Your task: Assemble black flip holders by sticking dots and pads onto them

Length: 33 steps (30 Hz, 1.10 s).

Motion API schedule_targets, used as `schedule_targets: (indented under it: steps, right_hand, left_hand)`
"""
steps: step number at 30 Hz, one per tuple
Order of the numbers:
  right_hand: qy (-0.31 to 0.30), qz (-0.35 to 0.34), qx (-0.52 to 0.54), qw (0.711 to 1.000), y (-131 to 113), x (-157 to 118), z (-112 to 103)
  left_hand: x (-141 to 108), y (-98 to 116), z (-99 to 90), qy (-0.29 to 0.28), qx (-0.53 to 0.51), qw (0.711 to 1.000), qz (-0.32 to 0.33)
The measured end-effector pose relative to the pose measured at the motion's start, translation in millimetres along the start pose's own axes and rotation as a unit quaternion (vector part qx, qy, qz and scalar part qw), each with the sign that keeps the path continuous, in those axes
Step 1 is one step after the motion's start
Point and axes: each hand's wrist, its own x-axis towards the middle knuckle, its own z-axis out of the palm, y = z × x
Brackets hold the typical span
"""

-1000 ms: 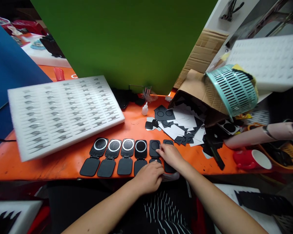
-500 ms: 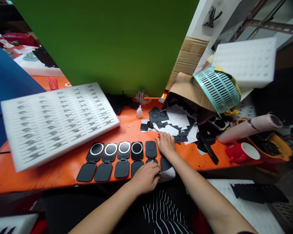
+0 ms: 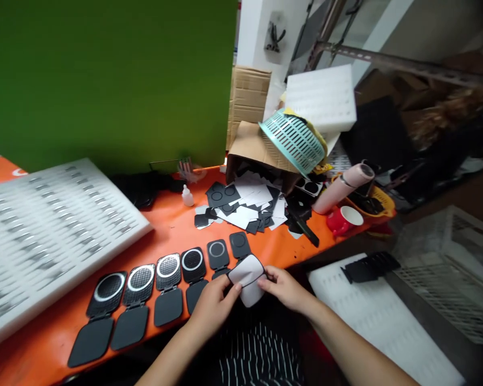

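Just past the table's front edge, my left hand and my right hand pinch opposite sides of a black sticker sheet with white backing. It has rounded corners, and a dark line crosses it where a white flap hangs down. To its left runs a row of black hinged folding pads, opened flat. Several upper halves carry a pale ring; the upper half at the right end has a plain dark circle. My hands and the sheet cover some lower halves.
Loose black and white sticker pieces spill from a cardboard box. A small white bottle stands left of them. A white foam tray lies at left. A red mug and pink flask stand at right.
My right hand has come back from beside the sticker pile, and both hands now hold the white-backed sheet up. A pale ring now shows on the second pad from the right. My view has swung right.
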Motion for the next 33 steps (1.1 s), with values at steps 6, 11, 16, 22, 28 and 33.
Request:
schedule_targets:
  steps: [6,11,16,22,28,33]
  right_hand:
    - [0.082,-0.019,0.019,0.996,2,4,11]
    - [0.075,-0.044,0.022,0.996,-1,13,23]
    - [0.065,-0.038,0.012,0.997,-4,25,39]
    - [0.084,-0.03,-0.005,0.996,-10,51,48]
    - [0.059,-0.052,-0.068,0.995,-27,105,73]
    - [0.025,-0.051,-0.239,0.969,-55,169,99]
  left_hand:
    - [-12,2,4.0,-0.002,-0.085,0.995,-0.044]
    - [-32,-1,-0.7,0.006,-0.09,0.993,-0.071]
    - [-54,-6,-4.8,0.016,-0.114,0.987,-0.109]
    - [-72,-10,-18.0,0.065,-0.099,0.986,-0.117]
    - [-82,-14,-27.4,0.104,-0.086,0.983,-0.125]
    - [-86,-17,-29.3,0.116,-0.097,0.98,-0.127]
